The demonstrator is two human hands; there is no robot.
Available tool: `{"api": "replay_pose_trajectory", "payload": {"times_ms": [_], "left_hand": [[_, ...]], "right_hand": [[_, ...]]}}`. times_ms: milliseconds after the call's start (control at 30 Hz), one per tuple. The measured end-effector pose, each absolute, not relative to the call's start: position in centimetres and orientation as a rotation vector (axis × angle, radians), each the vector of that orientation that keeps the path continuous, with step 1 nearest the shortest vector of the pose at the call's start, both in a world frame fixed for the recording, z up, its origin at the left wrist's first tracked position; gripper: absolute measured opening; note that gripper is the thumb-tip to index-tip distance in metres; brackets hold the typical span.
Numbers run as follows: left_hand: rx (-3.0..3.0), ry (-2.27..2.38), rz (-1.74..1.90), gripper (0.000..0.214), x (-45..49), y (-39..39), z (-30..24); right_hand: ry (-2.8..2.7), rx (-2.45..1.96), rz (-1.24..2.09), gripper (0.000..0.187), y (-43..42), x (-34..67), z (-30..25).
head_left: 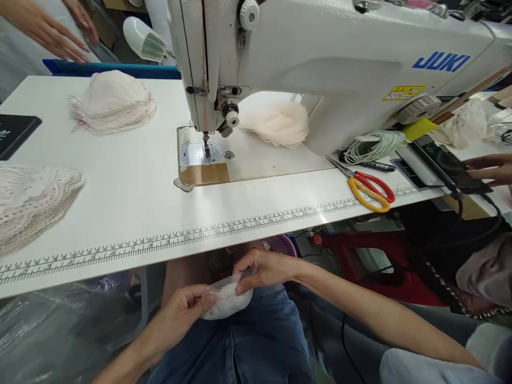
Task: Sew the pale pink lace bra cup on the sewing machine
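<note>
Below the table's front edge, over my lap in blue jeans, both hands hold one small white lace-trimmed fabric cup (227, 305). My left hand (182, 314) pinches its left side with thumb and fingers closed. My right hand (266, 269) grips its upper right edge, fingers curled. The white JUKI sewing machine (340, 64) stands on the table ahead, its needle and presser foot (206, 143) over the metal plate, with nothing under them.
On the white table (132, 176) with a printed ruler lie a stack of pinkish cups (112, 101), a lace stack (32, 202) at left, a sheer pile (280, 122) behind the machine, and red-and-yellow scissors (370, 189). Other people's hands show at top left (52, 32) and right (490, 168).
</note>
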State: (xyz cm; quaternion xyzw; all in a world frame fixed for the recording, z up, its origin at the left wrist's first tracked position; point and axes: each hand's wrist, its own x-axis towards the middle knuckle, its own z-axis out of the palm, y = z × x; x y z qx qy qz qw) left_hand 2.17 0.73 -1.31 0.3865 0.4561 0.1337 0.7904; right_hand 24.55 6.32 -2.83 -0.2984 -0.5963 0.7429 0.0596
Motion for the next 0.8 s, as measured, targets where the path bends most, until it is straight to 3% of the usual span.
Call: {"api": "replay_pose_trajectory", "payload": {"times_ms": [333,800], "left_hand": [[1.009,1.116,0.267,0.031,1.26,0.00,-1.69],[0.783,1.023,0.261,0.040,1.08,0.36,-0.82]], "right_hand": [[-1.858,-0.856,2.285,0.027,6.39,24.22,-3.05],[-1.903,-0.868,2.260,0.028,6.42,23.59,-2.68]]}}
